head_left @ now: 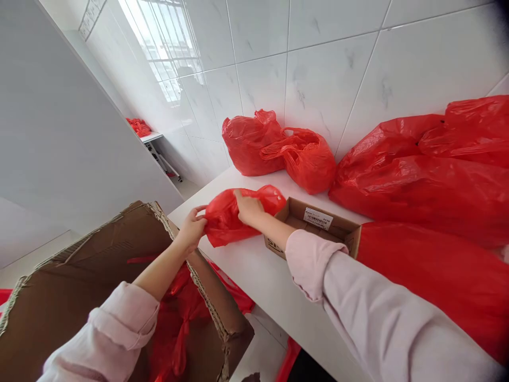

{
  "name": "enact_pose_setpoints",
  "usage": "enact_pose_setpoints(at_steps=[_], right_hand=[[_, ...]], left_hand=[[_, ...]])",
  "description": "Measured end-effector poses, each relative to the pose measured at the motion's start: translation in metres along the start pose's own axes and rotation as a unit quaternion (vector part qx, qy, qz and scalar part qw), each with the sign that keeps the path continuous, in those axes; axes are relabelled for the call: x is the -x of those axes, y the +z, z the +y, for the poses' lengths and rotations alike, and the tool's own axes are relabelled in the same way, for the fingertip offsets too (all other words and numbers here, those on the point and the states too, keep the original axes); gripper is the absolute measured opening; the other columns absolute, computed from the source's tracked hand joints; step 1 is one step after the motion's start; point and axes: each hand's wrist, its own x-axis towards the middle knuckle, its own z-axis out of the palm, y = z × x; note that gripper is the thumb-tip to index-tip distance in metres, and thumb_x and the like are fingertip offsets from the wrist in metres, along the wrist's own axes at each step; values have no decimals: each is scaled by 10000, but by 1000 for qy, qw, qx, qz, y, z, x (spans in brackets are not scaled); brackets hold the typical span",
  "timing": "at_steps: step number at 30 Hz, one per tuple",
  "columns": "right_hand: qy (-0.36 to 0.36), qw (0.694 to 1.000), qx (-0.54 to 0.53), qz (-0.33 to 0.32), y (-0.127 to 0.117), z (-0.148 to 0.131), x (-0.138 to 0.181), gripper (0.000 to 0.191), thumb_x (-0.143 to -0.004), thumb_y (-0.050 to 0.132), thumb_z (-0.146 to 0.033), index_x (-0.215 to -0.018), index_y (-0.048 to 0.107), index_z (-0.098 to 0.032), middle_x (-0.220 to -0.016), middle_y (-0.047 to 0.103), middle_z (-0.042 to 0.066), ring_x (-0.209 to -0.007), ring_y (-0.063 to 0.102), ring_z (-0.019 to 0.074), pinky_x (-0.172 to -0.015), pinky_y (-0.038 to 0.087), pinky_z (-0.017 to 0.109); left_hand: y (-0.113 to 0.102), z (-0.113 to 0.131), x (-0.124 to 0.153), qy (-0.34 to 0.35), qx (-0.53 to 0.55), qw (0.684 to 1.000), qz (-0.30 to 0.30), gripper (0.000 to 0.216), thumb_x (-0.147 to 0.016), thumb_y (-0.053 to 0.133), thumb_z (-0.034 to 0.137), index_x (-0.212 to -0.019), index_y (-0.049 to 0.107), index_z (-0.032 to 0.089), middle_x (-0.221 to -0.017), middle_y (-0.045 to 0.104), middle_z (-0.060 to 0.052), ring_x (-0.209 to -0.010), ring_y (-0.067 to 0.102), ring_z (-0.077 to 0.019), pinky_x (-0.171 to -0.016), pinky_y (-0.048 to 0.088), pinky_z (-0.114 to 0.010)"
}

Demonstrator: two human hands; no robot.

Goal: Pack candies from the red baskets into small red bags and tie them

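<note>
The clearest writing is on a small open carton (353,245): bold letters that look like "SI" on its near wall, cut off by the right forearm. Inside, against the far wall, a white label (318,218) carries a barcode and fine print (too small to read).

Just left of that carton, on the near part of a white table (292,302), lies the red bag (220,220). It is thin, shiny plastic, crumpled and softly bulging, longer than it is tall; its contents cannot be made out.

The left hand (192,229) pinches the bag's left end, thumb and fingers nearly closed on the plastic. The right hand (250,209) lies over the top, one digit stretched forward; the others are partly hidden, so I cannot tell whether they grip.

At near left, a large cardboard box (75,246) with ragged, torn edges stands open, loose red plastic (181,318) inside. Two filled red bags (254,146) sit at the far side against the tiled wall (330,79), and bigger red bags (413,185) spread along the right.
</note>
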Motion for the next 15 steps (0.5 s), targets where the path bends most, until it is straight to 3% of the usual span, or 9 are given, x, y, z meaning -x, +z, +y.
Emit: enact_pose_setpoints(at_steps=[4, 7, 9, 11, 13, 15], right_hand=[[-1, 995, -25, 100, -50, 29, -5, 633, -819, 423, -47, -1405, 257, -221, -1107, 642, 76, -987, 627, 226, -826, 468, 328], [-68, 975, -129, 167, -82, 47, 8, 667, -782, 478, -82, -1391, 308, -294, -1221, 593, 35, -1012, 607, 226, -875, 482, 378], [-127, 952, -238, 148, -91, 50, 25, 737, -793, 531, -142, -1447, 249, -332, -1308, 543, 24, -1043, 600, 218, -898, 497, 393], [-163, 935, -302, 86, -92, 44, 43, 887, -793, 636, -274, -1513, 122, -346, -1411, 461, 38, -1154, 558, 231, -958, 487, 405], [-179, 930, -317, 42, -90, 37, 58, 1096, -705, 756, -386, -1541, 50, -335, -1477, 387, 61, -1274, 478, 270, -1027, 449, 425], [-179, 932, -312, 43, -92, 36, 66, 1159, -657, 799, -353, -1548, 56, -333, -1481, 390, 65, -1275, 480, 282, -1035, 445, 430]], left_hand=[[-11, 15, 3, -1, 109, 994, 28, 443, -522, 545, 111, -947, 485, 221, -584, 527, 83, -465, 492, -91, -534, 451, -241], [-4, 32, 23, 18, 172, 985, -5, 388, -535, 583, 120, -906, 519, 213, -652, 572, 65, -531, 525, -84, -556, 459, -214], [14, 46, 38, 30, 203, 977, -56, 309, -574, 604, 175, -878, 554, 199, -740, 624, 31, -636, 585, -110, -609, 490, -227], [36, 62, 50, 36, 219, 968, -114, 242, -619, 592, 245, -854, 586, 186, -782, 652, -4, -703, 620, -152, -637, 512, -260], [58, 76, 54, 39, 218, 962, -162, 222, -649, 578, 285, -837, 615, 174, -773, 662, -27, -719, 635, -187, -629, 518, -283], [74, 86, 52, 50, 210, 957, -194, 193, -663, 594, 285, -807, 633, 163, -752, 663, -33, -715, 640, -197, -614, 512, -279]])
